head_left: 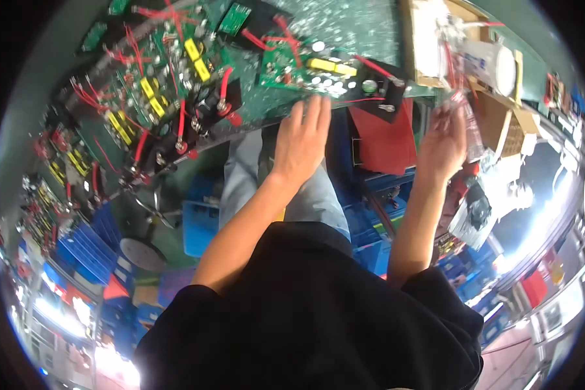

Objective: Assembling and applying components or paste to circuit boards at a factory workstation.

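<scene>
My left hand (300,140) rests at the bench's front edge, fingers stretched out and held side by side, with nothing seen in it. Its fingertips are at the near edge of a green circuit board (277,70) that carries yellow block components (331,66), red wires and a black plate (387,91). Further right, my right hand (442,143) is raised beside a cardboard box, its fingers curled and blurred. Reddish strands and a clear, plastic-like thing (472,130) are at its fingers; exactly what it grips cannot be made out.
Several similar wired boards (153,97) crowd the bench's left side. A cardboard box (422,71) and a white roll (500,70) stand at the right. A red bin (383,140) sits below the bench edge; a round stool (143,252) and blue crates (200,227) are lower left.
</scene>
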